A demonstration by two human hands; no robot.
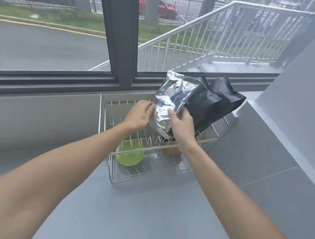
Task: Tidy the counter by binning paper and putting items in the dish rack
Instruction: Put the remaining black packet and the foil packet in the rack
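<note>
While both hands grip a foil bag, its base hides a brown box.

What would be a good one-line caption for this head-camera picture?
Both hands, left hand and right hand, lower a silver foil bag into a wire dish rack beside black bags, above a green plate.

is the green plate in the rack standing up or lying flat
Lying flat: the green plate shows its full round face on the dish rack lower tier, not held upright between the prongs.
</note>
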